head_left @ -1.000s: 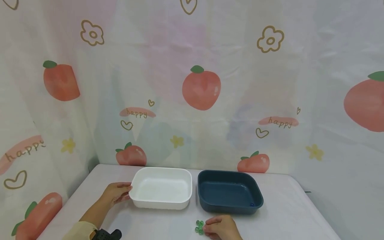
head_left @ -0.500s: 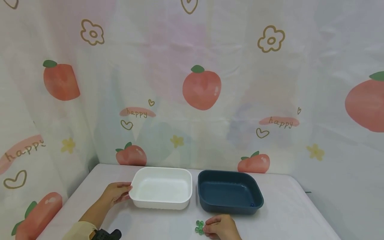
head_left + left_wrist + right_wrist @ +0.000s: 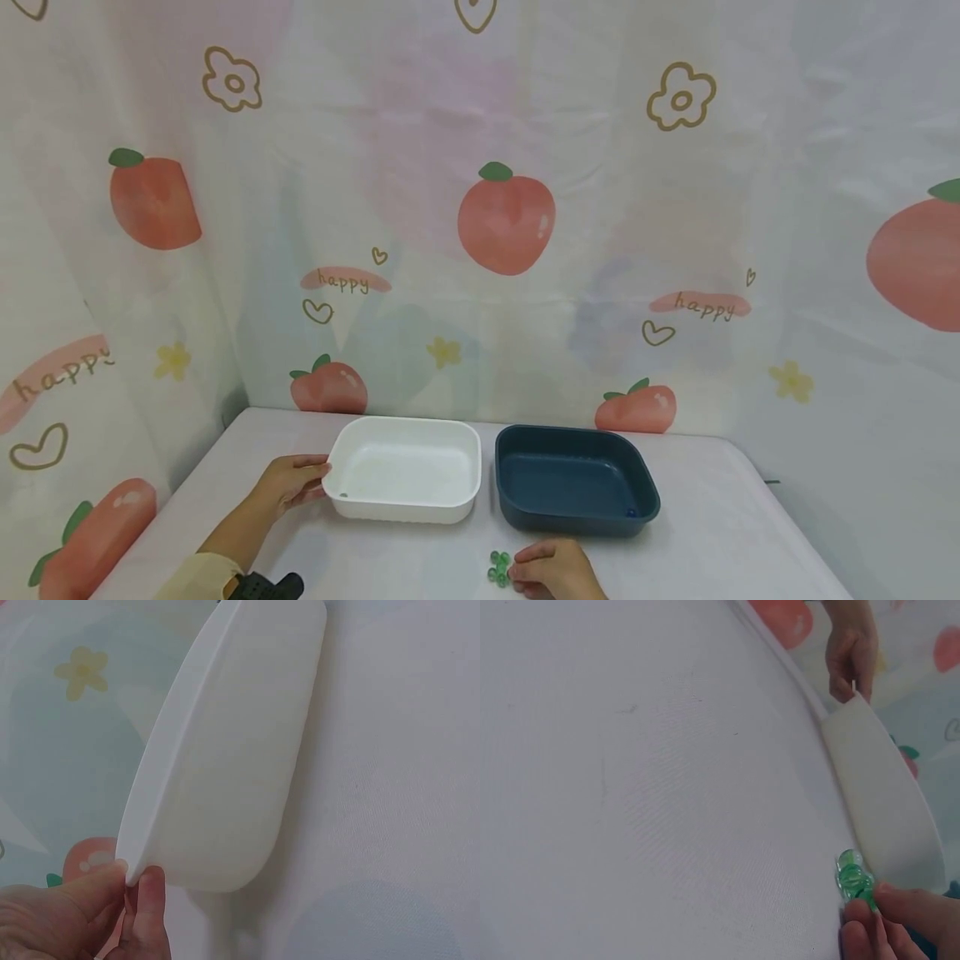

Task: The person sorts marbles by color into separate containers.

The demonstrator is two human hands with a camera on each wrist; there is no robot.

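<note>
My left hand [image 3: 288,483] pinches the left rim of a white rectangular plastic basin [image 3: 405,512], thumb and fingers on either side of the edge in the left wrist view. A small greenish marble [image 3: 344,496] lies inside, by its front left corner. Several clear green glass marbles [image 3: 498,568] sit clustered on the table in front of the basins. Beside them, my right hand [image 3: 558,569] pinches one green marble [image 3: 868,897] between thumb and finger, seen in the right wrist view; the fingers partly cover it.
A dark blue basin [image 3: 573,523] stands right of the white one, a narrow gap between them. One small blue marble [image 3: 632,512] lies in its front right corner. The white-covered table [image 3: 720,542] ends at a fruit-printed curtain [image 3: 510,358] behind the basins.
A small greenish marble now shows in the white basin's front left corner, where none was visible before. Both hands have stayed almost in place.
</note>
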